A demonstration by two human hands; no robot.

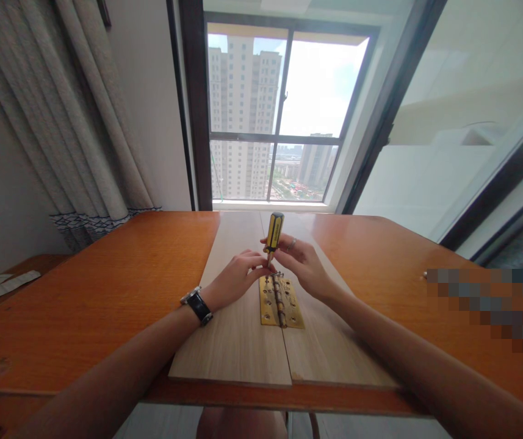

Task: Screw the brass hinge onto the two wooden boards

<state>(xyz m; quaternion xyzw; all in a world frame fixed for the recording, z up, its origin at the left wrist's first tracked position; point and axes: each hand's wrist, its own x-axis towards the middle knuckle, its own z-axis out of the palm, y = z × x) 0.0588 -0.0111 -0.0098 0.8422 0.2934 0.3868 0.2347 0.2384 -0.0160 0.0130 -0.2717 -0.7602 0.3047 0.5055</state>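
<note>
A screwdriver (274, 231) with a yellow-and-black handle stands nearly upright over the far left part of a brass butt hinge (269, 305). My right hand (304, 265), wearing a ring, has its fingers closed around the lower end of the handle. Beside the tip, my left hand (238, 274) pinches with thumb and forefinger; what lies between them is too small to make out. The hinge lies unfolded across the seam between a left wooden board (234, 341) and a right wooden board (329, 353). Several screw holes show in its leaves.
Both boards lie on an orange-brown wooden table (128, 286), their near ends close to its front edge. A blurred-out patch (494, 305) covers something on the right. Beyond the table are a window (274, 140) and, at left, a grey curtain (87, 110).
</note>
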